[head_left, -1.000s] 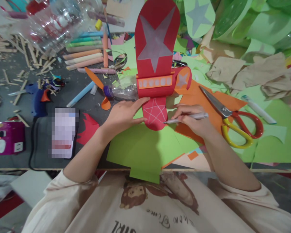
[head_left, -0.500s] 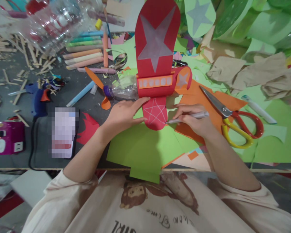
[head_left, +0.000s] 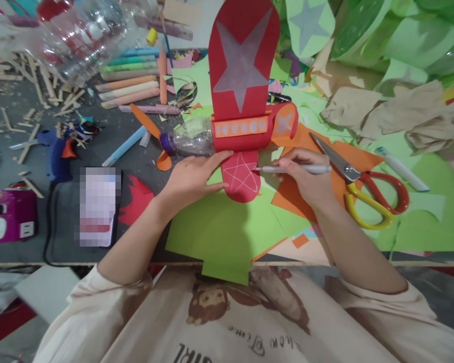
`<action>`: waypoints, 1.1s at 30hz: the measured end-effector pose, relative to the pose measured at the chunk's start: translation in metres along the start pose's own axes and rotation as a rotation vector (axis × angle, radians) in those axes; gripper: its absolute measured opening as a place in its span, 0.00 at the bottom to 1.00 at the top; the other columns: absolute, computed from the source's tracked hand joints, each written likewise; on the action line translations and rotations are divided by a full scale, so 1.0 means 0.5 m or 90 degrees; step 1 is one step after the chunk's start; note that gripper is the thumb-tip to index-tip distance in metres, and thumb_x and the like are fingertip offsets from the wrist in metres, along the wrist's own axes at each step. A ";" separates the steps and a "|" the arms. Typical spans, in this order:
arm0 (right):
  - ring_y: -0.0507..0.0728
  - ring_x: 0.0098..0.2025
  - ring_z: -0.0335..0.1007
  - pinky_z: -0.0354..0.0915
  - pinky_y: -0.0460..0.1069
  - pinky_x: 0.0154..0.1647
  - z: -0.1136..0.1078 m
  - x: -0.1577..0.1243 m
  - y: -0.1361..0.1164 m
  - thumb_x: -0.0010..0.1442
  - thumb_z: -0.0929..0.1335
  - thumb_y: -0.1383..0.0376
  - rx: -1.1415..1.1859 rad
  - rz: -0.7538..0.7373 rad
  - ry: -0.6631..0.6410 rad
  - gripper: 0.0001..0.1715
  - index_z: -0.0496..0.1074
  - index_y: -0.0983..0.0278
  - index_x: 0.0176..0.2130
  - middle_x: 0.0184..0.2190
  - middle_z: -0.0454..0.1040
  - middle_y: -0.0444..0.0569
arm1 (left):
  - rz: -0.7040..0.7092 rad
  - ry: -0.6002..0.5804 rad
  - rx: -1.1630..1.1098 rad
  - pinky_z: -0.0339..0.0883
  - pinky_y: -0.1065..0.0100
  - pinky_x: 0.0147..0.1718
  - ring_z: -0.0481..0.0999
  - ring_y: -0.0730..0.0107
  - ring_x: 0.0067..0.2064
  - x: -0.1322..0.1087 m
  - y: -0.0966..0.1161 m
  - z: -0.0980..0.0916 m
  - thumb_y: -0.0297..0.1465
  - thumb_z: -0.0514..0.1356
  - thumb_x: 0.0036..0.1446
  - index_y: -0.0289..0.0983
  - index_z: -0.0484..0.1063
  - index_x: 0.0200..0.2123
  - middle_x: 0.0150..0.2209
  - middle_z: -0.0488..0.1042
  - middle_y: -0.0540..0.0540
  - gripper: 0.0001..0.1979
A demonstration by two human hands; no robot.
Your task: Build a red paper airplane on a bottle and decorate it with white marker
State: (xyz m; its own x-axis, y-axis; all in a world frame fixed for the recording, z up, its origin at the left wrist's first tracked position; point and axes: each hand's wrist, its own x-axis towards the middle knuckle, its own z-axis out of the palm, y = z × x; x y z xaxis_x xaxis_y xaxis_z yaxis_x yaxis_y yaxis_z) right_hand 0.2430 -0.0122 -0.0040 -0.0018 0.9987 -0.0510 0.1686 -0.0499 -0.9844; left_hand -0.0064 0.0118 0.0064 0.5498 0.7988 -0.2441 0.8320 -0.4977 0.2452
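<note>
A toy plane made from a plastic bottle (head_left: 194, 137) lies across the paper, with a purple cap, an orange propeller (head_left: 146, 121) and red paper wings. The far wing (head_left: 244, 65) bears a filled silver star. On the near wing (head_left: 239, 189) is a star in thin silver outline. My left hand (head_left: 191, 184) rests at that wing's left side, thumb and forefinger stretched apart and touching it; its other fingers are partly hidden. In my right hand (head_left: 306, 176) is a silver marker (head_left: 295, 169), its tip at the wing's right edge, near the star's right side.
Scissors (head_left: 350, 174) lie open on orange paper at the right. Green paper (head_left: 208, 227) reaches over the table's front edge. To the left are a phone (head_left: 98, 206), a blue glue gun (head_left: 56, 156) with a cord, several markers (head_left: 130, 83) and scattered wood sticks.
The marker's tip has moved up along the near wing's right edge, from the star's lower right point. My right hand has shifted slightly upward; my left hand stays in place.
</note>
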 end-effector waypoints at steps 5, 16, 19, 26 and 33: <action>0.49 0.18 0.63 0.60 0.46 0.19 0.002 0.001 0.007 0.53 0.73 0.60 -0.034 0.011 0.000 0.11 0.72 0.61 0.22 0.18 0.71 0.42 | -0.005 -0.003 0.007 0.60 0.68 0.34 0.77 0.60 0.35 0.000 -0.001 0.001 0.47 0.63 0.60 0.37 0.62 0.65 0.33 0.77 0.47 0.35; 0.49 0.20 0.59 0.54 0.46 0.20 0.001 -0.001 0.007 0.50 0.70 0.64 -0.085 0.007 -0.018 0.07 0.73 0.62 0.23 0.17 0.69 0.41 | 0.025 0.046 -0.010 0.61 0.69 0.36 0.77 0.62 0.35 -0.003 -0.008 0.009 0.51 0.61 0.60 0.37 0.64 0.64 0.31 0.76 0.47 0.35; 0.49 0.19 0.59 0.54 0.46 0.20 0.001 0.000 0.005 0.49 0.68 0.63 -0.101 0.003 -0.035 0.08 0.73 0.62 0.21 0.17 0.70 0.42 | 0.032 0.057 -0.008 0.62 0.69 0.36 0.77 0.62 0.34 -0.004 -0.010 0.011 0.52 0.59 0.61 0.36 0.64 0.63 0.31 0.76 0.47 0.35; 0.52 0.18 0.63 0.57 0.46 0.19 0.000 0.000 -0.009 0.45 0.65 0.66 -0.113 0.025 -0.090 0.08 0.70 0.60 0.18 0.15 0.72 0.43 | 0.037 0.057 0.008 0.62 0.69 0.36 0.77 0.62 0.35 -0.004 -0.009 0.011 0.52 0.60 0.60 0.37 0.63 0.64 0.31 0.76 0.47 0.35; 0.51 0.18 0.59 0.54 0.47 0.19 -0.007 0.004 -0.017 0.42 0.64 0.67 -0.109 0.048 -0.138 0.08 0.70 0.60 0.16 0.13 0.68 0.42 | 0.029 0.046 0.002 0.62 0.69 0.37 0.77 0.61 0.36 -0.004 -0.007 0.009 0.50 0.61 0.61 0.38 0.63 0.64 0.33 0.77 0.47 0.34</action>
State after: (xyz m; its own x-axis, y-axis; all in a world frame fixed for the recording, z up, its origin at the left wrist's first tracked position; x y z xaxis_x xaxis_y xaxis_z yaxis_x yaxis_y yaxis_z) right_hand 0.2449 -0.0100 0.0048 -0.1911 0.9657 -0.1758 0.3404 -0.1028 -0.9346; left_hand -0.0103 0.0104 0.0019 0.5804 0.7976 -0.1642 0.8065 -0.5350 0.2517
